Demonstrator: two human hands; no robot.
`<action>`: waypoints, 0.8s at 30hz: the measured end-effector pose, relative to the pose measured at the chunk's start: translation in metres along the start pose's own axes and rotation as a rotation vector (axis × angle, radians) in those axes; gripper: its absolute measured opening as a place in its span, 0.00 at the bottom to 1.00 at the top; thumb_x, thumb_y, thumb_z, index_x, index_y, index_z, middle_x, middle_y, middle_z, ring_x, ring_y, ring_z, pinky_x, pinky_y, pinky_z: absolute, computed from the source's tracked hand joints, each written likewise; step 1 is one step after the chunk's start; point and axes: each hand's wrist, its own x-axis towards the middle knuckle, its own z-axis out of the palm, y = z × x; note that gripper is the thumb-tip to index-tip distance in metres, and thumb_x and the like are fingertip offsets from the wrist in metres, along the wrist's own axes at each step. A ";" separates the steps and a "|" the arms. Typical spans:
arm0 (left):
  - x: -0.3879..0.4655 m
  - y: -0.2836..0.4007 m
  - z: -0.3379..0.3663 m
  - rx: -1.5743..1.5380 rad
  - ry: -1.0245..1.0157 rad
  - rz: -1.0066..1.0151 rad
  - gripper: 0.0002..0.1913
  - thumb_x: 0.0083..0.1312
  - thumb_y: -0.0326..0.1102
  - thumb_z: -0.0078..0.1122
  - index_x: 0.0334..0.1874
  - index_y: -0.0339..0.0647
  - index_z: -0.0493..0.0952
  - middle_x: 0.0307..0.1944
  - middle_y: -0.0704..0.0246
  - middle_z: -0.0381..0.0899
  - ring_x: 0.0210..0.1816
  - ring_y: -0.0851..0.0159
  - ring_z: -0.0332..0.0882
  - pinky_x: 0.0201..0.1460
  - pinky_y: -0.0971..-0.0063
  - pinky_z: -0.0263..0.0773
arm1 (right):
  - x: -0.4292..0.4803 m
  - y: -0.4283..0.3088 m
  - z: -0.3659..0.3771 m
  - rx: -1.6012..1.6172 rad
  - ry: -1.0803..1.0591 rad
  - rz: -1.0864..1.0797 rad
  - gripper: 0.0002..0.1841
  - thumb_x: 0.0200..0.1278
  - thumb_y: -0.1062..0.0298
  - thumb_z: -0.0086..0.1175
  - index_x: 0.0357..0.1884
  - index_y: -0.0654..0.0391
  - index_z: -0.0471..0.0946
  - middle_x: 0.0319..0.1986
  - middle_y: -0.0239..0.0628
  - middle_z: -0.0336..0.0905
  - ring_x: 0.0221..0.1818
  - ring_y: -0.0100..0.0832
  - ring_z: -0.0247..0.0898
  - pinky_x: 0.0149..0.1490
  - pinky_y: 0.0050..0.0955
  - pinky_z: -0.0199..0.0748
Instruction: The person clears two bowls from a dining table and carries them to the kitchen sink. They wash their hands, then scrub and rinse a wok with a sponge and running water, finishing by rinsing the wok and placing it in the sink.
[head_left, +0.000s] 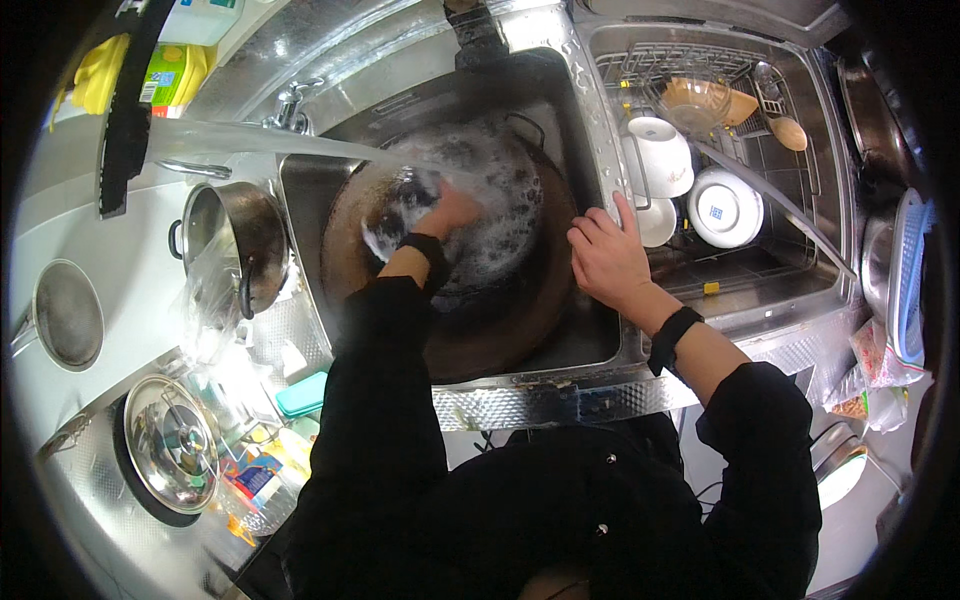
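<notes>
A large, round, dark pan (517, 322) that looks like a wok sits in the stainless steel sink basin (600, 352). Foamy water (487, 247) covers much of its inside. My left hand (452, 208) reaches down into this foam. Its fingers are blurred, so whether they hold anything is not visible. On the metal divider (592, 112) to the right of the basin rests my right hand (611, 255), index finger stretched out and the other fingers bent over the edge. White bowls (726, 208) stand just beyond it.
A wire dish rack (637, 56) in the right compartment holds bowls and a wooden spoon (789, 133). Left of the basin are a steel pot (262, 247), a strainer (69, 315), a glass lid (171, 442) and a teal case (301, 394). A small tap (289, 105) stands behind.
</notes>
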 end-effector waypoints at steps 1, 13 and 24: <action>0.000 0.011 -0.012 -0.226 -0.028 0.084 0.28 0.67 0.54 0.41 0.64 0.44 0.63 0.68 0.55 0.51 0.68 0.49 0.47 0.63 0.34 0.37 | 0.000 0.000 0.000 0.014 0.003 0.000 0.08 0.48 0.69 0.53 0.33 0.57 0.74 0.37 0.33 0.74 0.47 0.33 0.66 0.67 0.50 0.46; -0.142 0.089 0.049 -0.565 -0.449 0.616 0.32 0.68 0.55 0.38 0.71 0.51 0.49 0.70 0.47 0.36 0.70 0.46 0.39 0.71 0.60 0.38 | 0.000 -0.001 0.000 0.009 0.009 -0.008 0.08 0.47 0.67 0.52 0.32 0.57 0.75 0.34 0.35 0.74 0.48 0.35 0.65 0.67 0.50 0.44; -0.123 -0.087 0.079 -0.238 0.226 -0.352 0.20 0.59 0.46 0.51 0.44 0.36 0.78 0.46 0.56 0.77 0.42 0.48 0.77 0.44 0.55 0.72 | 0.001 -0.001 -0.001 0.008 0.060 -0.025 0.07 0.46 0.68 0.53 0.29 0.57 0.75 0.33 0.34 0.73 0.47 0.34 0.66 0.67 0.50 0.46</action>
